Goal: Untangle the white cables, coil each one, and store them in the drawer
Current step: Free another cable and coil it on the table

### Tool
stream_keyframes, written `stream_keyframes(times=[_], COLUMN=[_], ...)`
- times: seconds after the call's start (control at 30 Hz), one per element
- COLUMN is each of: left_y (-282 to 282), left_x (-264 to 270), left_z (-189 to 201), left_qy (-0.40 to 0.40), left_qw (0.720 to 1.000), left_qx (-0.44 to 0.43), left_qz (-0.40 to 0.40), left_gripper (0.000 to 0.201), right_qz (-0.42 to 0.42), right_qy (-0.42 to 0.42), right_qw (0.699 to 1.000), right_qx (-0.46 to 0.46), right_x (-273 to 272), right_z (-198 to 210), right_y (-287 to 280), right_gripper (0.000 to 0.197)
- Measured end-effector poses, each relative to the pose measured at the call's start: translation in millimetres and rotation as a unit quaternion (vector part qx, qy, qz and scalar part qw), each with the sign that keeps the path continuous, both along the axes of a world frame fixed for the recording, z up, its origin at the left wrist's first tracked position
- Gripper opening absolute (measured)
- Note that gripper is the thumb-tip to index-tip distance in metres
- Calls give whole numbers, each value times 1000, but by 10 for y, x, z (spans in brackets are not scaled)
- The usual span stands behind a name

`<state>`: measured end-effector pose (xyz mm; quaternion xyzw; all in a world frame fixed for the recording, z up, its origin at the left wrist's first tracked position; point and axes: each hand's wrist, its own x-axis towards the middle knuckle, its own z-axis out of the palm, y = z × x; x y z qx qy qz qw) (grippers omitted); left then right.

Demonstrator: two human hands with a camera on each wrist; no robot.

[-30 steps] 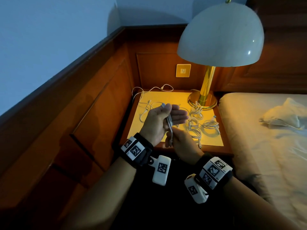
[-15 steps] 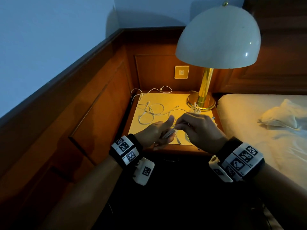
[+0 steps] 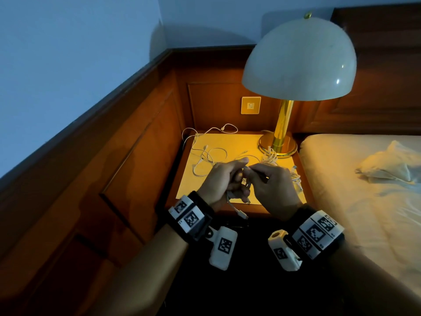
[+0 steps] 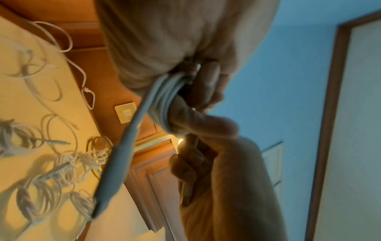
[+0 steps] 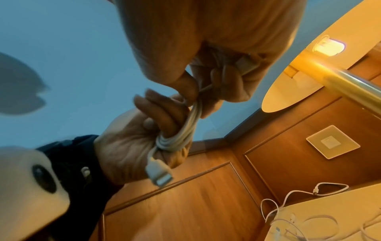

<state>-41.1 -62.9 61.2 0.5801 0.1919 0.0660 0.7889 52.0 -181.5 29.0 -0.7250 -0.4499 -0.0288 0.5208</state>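
Observation:
My left hand (image 3: 224, 179) grips a small coil of white cable (image 3: 245, 182) wound round its fingers, held just above the nightstand's front edge. One plug end (image 3: 242, 215) dangles below the hand. In the right wrist view the coil (image 5: 181, 135) wraps the left fingers, with the plug (image 5: 157, 171) hanging under it. My right hand (image 3: 271, 185) pinches the cable at the top of the coil; the pinch (image 5: 208, 78) shows from below. Loose white cables (image 3: 205, 156) sprawl over the nightstand's back left. Bundled cables (image 3: 270, 156) lie by the lamp base.
A brass lamp base (image 3: 278, 144) with a white dome shade (image 3: 298, 58) stands at the nightstand's (image 3: 227, 142) back right. Wood panelling with a wall plate (image 3: 250, 105) closes off the back and left. A bed (image 3: 364, 190) adjoins on the right. Another bundled cable (image 3: 296, 176) lies near the right edge.
My left hand has lowered from its raised pose to the nightstand's front edge. My right hand came up from below and now pinches the cable at the coil's top.

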Motion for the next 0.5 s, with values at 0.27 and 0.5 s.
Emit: stream_keyframes(times=[0.27,0.5], left_y=[-190,-8], left_x=[147,221], left_z=[-78,26], left_qy=[-76,-85], left_qw=[991,995], left_qx=[53,24], left_qz=[95,42], left_gripper=[40,42], right_qz=[-57,-3], right_qy=[108,100], right_qw=[992,994], right_qx=[27,-38], right_x=[-51,112], right_z=[46,-57], right_y=[-32,-270], right_gripper=[26,20])
